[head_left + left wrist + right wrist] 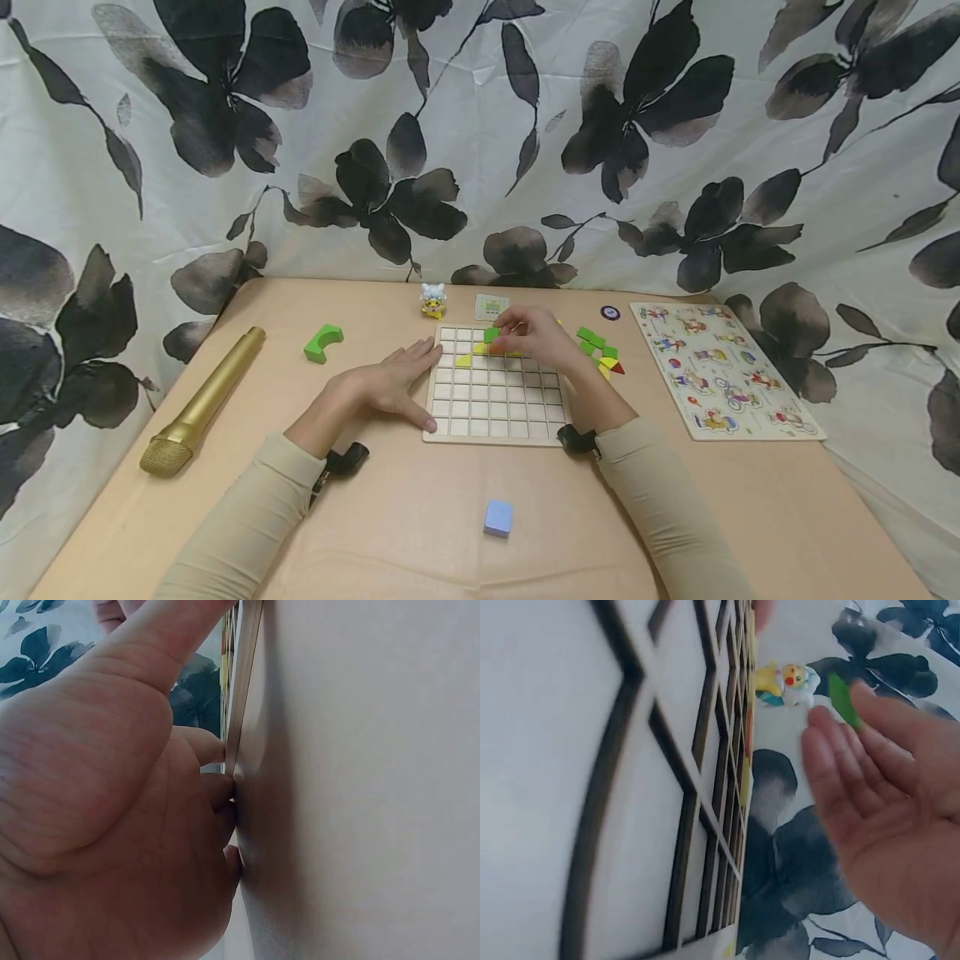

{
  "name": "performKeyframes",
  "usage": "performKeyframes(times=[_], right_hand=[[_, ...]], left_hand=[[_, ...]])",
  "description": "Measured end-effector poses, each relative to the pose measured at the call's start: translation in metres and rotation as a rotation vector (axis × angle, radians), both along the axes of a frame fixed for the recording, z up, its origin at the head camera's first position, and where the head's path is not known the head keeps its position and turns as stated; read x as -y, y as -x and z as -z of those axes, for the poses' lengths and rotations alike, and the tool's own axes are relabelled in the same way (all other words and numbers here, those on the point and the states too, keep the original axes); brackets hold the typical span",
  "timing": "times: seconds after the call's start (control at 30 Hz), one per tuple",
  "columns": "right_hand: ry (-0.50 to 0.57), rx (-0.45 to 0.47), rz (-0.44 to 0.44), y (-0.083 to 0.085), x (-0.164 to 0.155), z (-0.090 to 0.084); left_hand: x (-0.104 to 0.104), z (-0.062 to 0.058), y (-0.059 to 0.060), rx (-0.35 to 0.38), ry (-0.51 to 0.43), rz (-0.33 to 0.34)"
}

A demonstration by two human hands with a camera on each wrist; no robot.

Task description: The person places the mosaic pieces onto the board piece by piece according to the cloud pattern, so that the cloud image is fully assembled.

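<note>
A white gridded board [498, 410] with a pale wooden frame lies on the table, with a few yellow tiles [462, 361] in its upper cells. My left hand [386, 382] rests along the board's left side, fingers extended, the thumb at its lower left corner. Over the upper part of the board, my right hand [538, 340] pinches a small green tile [843, 700] between thumb and fingers. In the right wrist view the tile is held apart from the grid. My right hand hides some of the cells beneath it.
Loose green tiles [591, 337] lie right of the board, beside yellow and red ones. A picture board [720, 367] is farther right. Behind stand a small figurine [432, 301] and a patterned card [491, 307]. A gold microphone [202, 404], green arch [322, 342] and blue block [498, 517] surround the workspace.
</note>
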State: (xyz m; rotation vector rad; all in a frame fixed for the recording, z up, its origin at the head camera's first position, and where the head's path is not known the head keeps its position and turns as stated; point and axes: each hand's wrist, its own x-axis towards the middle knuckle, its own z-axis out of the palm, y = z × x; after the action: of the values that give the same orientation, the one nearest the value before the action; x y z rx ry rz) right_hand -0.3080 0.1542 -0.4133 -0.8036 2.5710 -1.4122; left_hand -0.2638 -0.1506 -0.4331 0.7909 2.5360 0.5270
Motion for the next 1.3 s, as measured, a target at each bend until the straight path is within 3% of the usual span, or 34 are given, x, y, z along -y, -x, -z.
performKeyframes(times=[0.1,0.33,0.47,0.83,1.03,1.3], right_hand=[[-0.073,-0.042,-0.045,0.002,0.007,0.005],[-0.155,-0.008,-0.072,0.003,0.013,0.017],[-0.184,-0.010,-0.080,0.004,0.014,0.022],[-0.241,-0.049,-0.066,0.002,0.010,0.016],[-0.178,-0.128,0.005,0.000,-0.012,-0.007],[-0.209,-0.116,0.219,0.005,-0.065,-0.019]], left_hand=[[0.001,0.002,0.001,0.002,-0.008,0.004],[0.002,0.002,0.001,0.010,-0.061,0.023],[0.001,0.001,0.000,0.006,-0.047,0.021],[0.000,0.002,0.002,0.002,0.003,-0.003],[-0.001,0.000,0.000,0.006,-0.003,-0.006],[0.000,0.000,0.000,-0.003,-0.004,-0.003]])
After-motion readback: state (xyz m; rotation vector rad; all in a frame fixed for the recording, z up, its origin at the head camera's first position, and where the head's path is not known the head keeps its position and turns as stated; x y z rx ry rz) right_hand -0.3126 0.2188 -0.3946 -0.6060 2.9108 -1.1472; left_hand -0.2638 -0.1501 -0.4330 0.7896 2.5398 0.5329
